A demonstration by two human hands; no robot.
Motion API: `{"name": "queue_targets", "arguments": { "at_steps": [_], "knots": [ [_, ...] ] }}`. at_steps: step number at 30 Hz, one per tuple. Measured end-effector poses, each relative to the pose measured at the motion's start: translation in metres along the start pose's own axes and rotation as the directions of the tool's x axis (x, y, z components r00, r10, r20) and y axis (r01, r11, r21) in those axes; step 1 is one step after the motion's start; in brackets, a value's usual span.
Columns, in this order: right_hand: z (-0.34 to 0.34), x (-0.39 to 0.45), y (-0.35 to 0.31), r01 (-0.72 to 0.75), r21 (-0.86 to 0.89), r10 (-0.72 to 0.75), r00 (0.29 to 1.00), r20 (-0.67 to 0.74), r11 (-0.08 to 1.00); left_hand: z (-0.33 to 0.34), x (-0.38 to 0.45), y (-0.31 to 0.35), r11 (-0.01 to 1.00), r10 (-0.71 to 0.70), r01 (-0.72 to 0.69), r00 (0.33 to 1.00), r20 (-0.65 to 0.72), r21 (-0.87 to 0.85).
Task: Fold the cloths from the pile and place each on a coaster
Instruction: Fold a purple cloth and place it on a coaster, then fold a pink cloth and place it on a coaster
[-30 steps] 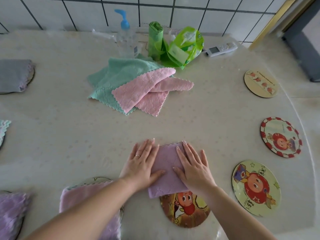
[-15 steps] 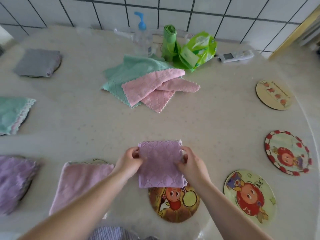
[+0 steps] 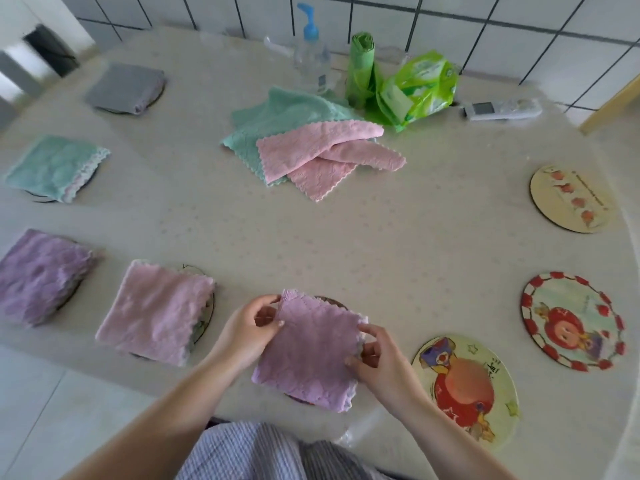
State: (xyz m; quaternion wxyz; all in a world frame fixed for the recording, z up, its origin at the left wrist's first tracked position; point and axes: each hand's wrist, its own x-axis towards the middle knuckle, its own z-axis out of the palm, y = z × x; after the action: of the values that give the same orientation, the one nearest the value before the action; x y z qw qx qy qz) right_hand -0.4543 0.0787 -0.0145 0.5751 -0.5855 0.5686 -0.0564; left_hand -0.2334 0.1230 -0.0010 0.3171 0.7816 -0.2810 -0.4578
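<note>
We see left hand [image 3: 251,327] pinching left edge of folded lilac cloth [image 3: 310,351], right hand [image 3: 375,358] pinching its right edge; both grips grasping cloth. Cloth over coaster [image 3: 330,301] near counter [image 3: 381,244] front edge, possibly resting on it. Pile [image 3: 304,140] toward back edge.

I count five folded cloths: one gray [image 3: 124,87], one green [image 3: 52,167], one purple [image 3: 38,275], one pink [image 3: 157,310], and one purple cloth [image 3: 308,351] in my two hands, left hand [image 3: 247,327] and right hand [image 3: 381,358]. The pile [image 3: 311,143] has a green cloth and pink cloth; I cannot tell how many. Three coasters are bare: a pale one [image 3: 571,199], a red-rimmed one [image 3: 575,320], and a yellow one [image 3: 467,386]. I see one pump bottle [image 3: 311,57], one green roll [image 3: 360,71], one green packet [image 3: 419,86], one remote [image 3: 502,109].
</note>
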Motion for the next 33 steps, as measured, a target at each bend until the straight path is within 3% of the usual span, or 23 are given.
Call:
{"name": "queue_targets", "arguments": {
  "at_steps": [8,11,13,15,18,20,26,30,33],
  "knots": [
    [-0.011,-0.005,0.003,0.046,-0.03,-0.042,0.991,0.13,0.998,0.003,-0.001,-0.016,0.999,-0.011,0.013,0.998,-0.056,0.037],
    [-0.015,-0.006,0.002,0.174,-0.297,-0.188,0.982,-0.019,0.939,0.005,-0.001,-0.023,0.95,0.179,-0.146,0.979,-0.097,0.277],
    [-0.014,-0.005,-0.003,0.315,-0.493,-0.384,0.922,-0.042,0.811,0.008,-0.004,-0.025,0.8,0.401,-0.313,0.914,-0.068,0.511],
    [-0.006,-0.001,-0.008,0.418,-0.622,-0.481,0.873,0.076,0.662,0.015,-0.006,-0.025,0.619,0.54,-0.461,0.838,0.081,0.636],
    [0.012,0.006,-0.009,0.44,-0.763,-0.478,0.856,0.197,0.473,0.03,-0.006,-0.029,0.344,0.544,-0.585,0.762,0.352,0.734],
    [0.019,0.012,-0.002,0.408,-0.817,-0.394,0.886,0.246,0.407,0.033,-0.006,-0.034,0.273,0.481,-0.592,0.767,0.425,0.758],
    [0.011,0.019,0.003,0.412,-0.828,-0.322,0.898,0.299,0.381,0.028,-0.004,-0.032,0.306,0.463,-0.582,0.783,0.416,0.754],
    [-0.007,0.036,-0.013,0.462,-0.722,-0.372,0.879,0.298,0.515,0.011,0.015,-0.015,0.454,0.446,-0.549,0.822,0.355,0.701],
    [-0.02,0.064,-0.037,0.455,-0.678,-0.381,0.884,0.269,0.577,-0.006,0.045,0.003,0.463,0.521,-0.549,0.804,0.288,0.696]
  ]
}}
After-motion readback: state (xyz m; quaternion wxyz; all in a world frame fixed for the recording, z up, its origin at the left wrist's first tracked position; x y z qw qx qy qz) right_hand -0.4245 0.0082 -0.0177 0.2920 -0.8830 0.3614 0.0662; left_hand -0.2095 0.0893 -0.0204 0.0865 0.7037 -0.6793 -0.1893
